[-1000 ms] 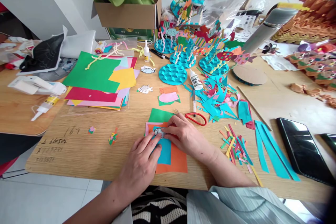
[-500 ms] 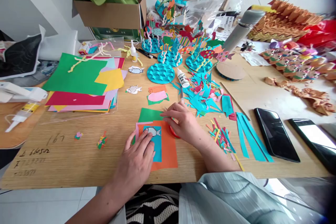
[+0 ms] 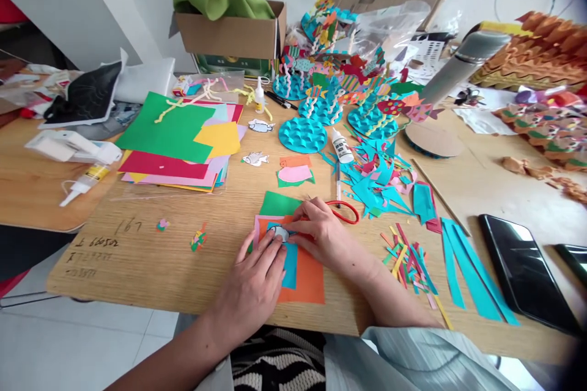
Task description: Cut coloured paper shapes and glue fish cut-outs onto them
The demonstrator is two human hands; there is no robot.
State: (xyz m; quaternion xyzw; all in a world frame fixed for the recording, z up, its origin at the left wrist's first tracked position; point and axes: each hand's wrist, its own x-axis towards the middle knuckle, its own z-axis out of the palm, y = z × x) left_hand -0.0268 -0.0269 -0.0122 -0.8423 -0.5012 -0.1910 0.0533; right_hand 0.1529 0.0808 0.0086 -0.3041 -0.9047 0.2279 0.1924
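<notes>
My left hand [image 3: 257, 272] lies flat, its fingertips pressing a small white paper fish [image 3: 279, 233] onto a blue sheet [image 3: 289, 269]. Beneath that is an orange sheet [image 3: 312, 284], with pink and green paper [image 3: 277, 203] showing behind. My right hand [image 3: 323, 233] has its thumb and fingers pinched at the fish's tail end, which they partly cover. Just beyond the right hand rests a red loop handle [image 3: 346, 212], seemingly of scissors; the rest is hidden. Farther off lie two more paper fish [image 3: 255, 159] and pink fish-shaped paper [image 3: 295, 173].
A stack of coloured paper [image 3: 169, 128] is at the left. Egg-tray bases [image 3: 302, 134], a glue bottle [image 3: 342, 146] and blue scraps [image 3: 373, 174] stand or lie ahead. Paper strips [image 3: 408, 263] and a black phone [image 3: 523, 266] are at the right.
The view has swung left. My right hand has come down to the fish's tail, and the red loop, earlier under that hand, now lies apart beyond it. My left hand keeps its place.
</notes>
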